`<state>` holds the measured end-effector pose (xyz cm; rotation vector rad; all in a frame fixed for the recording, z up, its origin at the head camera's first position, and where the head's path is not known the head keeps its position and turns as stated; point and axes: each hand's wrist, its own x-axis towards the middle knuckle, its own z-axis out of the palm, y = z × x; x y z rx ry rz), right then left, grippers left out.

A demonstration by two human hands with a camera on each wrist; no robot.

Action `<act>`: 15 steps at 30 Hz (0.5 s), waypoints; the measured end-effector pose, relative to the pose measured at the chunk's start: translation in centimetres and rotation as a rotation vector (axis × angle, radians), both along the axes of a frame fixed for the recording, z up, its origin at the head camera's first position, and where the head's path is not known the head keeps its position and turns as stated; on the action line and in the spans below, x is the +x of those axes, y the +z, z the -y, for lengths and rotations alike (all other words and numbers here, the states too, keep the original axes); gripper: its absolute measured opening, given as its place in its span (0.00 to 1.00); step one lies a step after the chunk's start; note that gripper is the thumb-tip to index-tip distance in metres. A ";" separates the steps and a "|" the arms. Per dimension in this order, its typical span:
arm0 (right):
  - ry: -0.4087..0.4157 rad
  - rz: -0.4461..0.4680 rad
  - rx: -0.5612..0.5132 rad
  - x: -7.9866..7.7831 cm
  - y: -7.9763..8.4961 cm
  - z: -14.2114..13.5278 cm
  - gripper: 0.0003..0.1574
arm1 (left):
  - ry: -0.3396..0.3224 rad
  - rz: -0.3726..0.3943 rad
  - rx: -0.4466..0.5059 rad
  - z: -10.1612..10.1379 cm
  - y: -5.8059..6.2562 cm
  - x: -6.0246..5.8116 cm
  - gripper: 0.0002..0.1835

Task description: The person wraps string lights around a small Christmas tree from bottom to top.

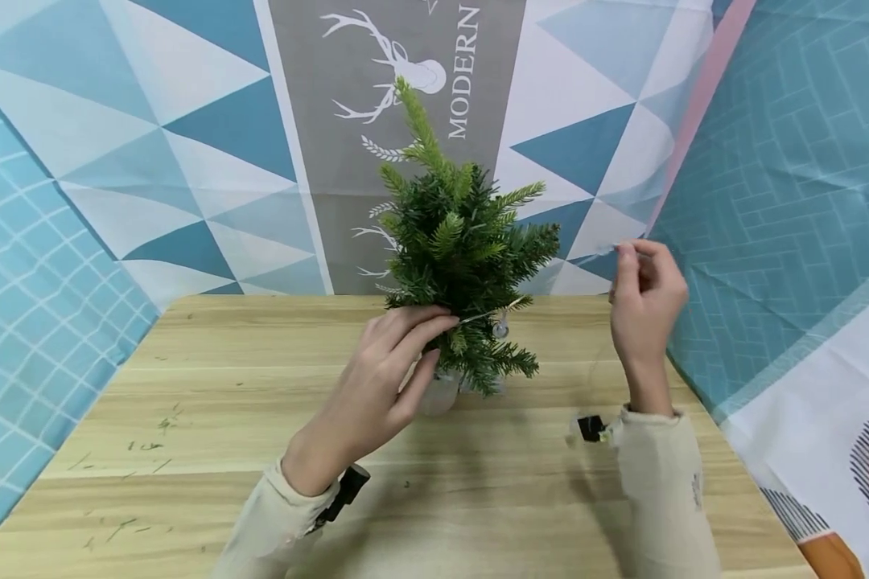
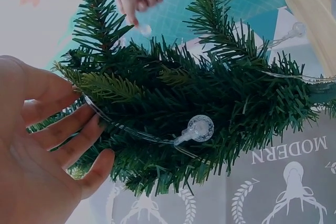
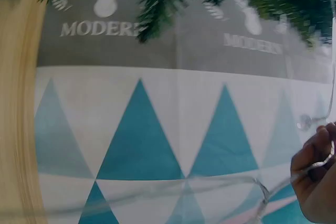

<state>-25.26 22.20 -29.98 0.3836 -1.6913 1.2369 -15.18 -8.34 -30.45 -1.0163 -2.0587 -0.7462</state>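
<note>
A small artificial Christmas tree (image 1: pixel 463 241) stands upright on the wooden table, in a pale base (image 1: pixel 440 394). My left hand (image 1: pixel 384 370) touches its front left side, fingers extended against the branches and the light-string wire. In the left wrist view the fingertips meet this thin clear wire (image 2: pixel 131 131), which runs over the needles to a round clear bulb (image 2: pixel 200 128). To the right of the tree, my right hand (image 1: pixel 646 297) is raised and pinches another stretch of the light string. Near its fingers in the right wrist view hangs a bulb (image 3: pixel 304 122).
Loose green needles (image 1: pixel 145 446) lie scattered on the left of the table (image 1: pixel 261 386). Behind the tree hangs a patterned cloth (image 1: pixel 217 145) with triangles and deer heads; another teal cloth (image 1: pixel 789 201) closes off the right. Slack wire (image 3: pixel 173 190) crosses the right wrist view.
</note>
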 end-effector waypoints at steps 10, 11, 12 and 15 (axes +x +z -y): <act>0.108 0.318 0.570 -4.5 -3.3 -1.4 0.14 | 0.035 -0.020 -0.023 0.1 0.4 0.4 0.18; 0.133 0.352 0.618 -4.7 -3.7 -1.6 0.14 | 0.039 -0.022 -0.024 0.1 0.4 0.5 0.18; 0.154 0.383 0.659 -4.9 -4.1 -1.7 0.14 | 0.043 -0.021 -0.025 0.1 0.4 0.5 0.18; 0.199 0.463 0.731 -5.5 -4.8 -2.1 0.17 | 0.055 -0.020 -0.033 0.2 0.4 0.6 0.18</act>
